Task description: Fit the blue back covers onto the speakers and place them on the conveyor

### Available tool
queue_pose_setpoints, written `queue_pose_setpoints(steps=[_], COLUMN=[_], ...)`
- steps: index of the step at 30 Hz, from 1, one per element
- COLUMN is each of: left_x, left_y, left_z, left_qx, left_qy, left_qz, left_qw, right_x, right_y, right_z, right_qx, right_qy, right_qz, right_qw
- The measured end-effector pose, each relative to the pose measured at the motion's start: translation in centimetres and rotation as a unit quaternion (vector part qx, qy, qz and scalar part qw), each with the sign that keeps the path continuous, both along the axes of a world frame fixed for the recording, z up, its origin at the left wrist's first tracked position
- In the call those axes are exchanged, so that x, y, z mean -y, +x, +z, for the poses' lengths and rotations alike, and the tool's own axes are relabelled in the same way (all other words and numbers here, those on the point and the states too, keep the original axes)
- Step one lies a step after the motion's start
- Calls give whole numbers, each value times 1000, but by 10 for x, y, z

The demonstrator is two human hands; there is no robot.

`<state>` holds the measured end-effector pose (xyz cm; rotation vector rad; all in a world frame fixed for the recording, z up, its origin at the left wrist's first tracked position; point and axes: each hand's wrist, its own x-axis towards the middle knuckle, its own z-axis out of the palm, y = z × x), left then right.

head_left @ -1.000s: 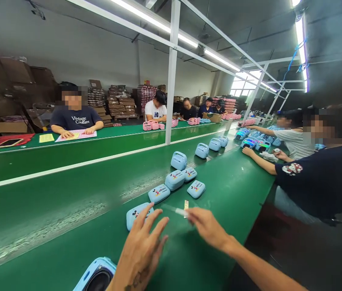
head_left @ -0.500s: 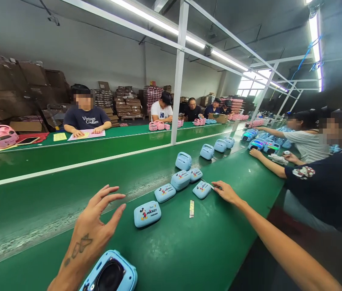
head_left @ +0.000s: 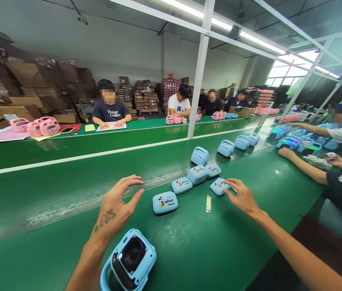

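My left hand (head_left: 120, 202) hovers with fingers and thumb spread, nothing between them. Below it lies a light-blue speaker housing (head_left: 137, 258), its black speaker cone facing up and its handle toward me. My right hand (head_left: 242, 196) is at the right edge of a light-blue Mickey cover (head_left: 218, 186), thumb and forefinger apart. A thin pale stick-like thing passes by these fingers; whether they touch it, I cannot tell. Left of that cover, a row of similar printed pieces includes a nearer one (head_left: 165, 203) and another (head_left: 182, 185). A small pale strip (head_left: 208, 204) lies in front.
Blue handled cases (head_left: 200, 156) stand on the belt beyond the green table (head_left: 185, 250). A white post (head_left: 199, 85) rises behind them. Co-workers sit across the line and at the right, where a forearm (head_left: 307, 169) rests near lit speakers (head_left: 288, 142).
The view has turned left and more of the speaker housing shows. My right hand has come closer over the Mickey cover, its thumb now apart from the forefinger. My left hand stays spread.
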<state>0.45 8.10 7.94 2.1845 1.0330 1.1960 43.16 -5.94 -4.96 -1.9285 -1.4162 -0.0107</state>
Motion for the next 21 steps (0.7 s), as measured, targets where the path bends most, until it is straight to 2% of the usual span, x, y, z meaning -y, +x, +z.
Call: queue_pose_setpoints(steps=[2, 4, 6, 10, 13, 17, 19, 21], left_x=[4, 8, 12, 28, 58, 113, 134, 144], left_y=[-5, -17, -34, -77, -104, -118, -115, -108], left_z=[0, -4, -14, -43, -71, -112, -130, -145], left_qx=[-6, -30, -53, -7, 53, 83, 57, 14], left_qy=[-19, -52, -108, -286, -361, -354, -323, -288], left_qz=[1, 7, 18, 78, 100, 41, 56, 78], left_qw=[1000, 998, 993, 955, 926, 931, 943, 954], right_x=[3, 3, -1, -30, -62, -89, -94, -97], right_y=[-35, -70, -98, -138, -161, -179, -182, -182], right_z=[0, 0, -2, -7, -7, 0, 5, 9], right_qx=[10, 15, 17, 52, 102, 136, 132, 122], right_qy=[-1, -26, -52, -38, -31, -66, -81, -97], right_qz=[108, 219, 279, 315, 328, 337, 343, 346], right_qw=[994, 975, 959, 947, 939, 929, 927, 925])
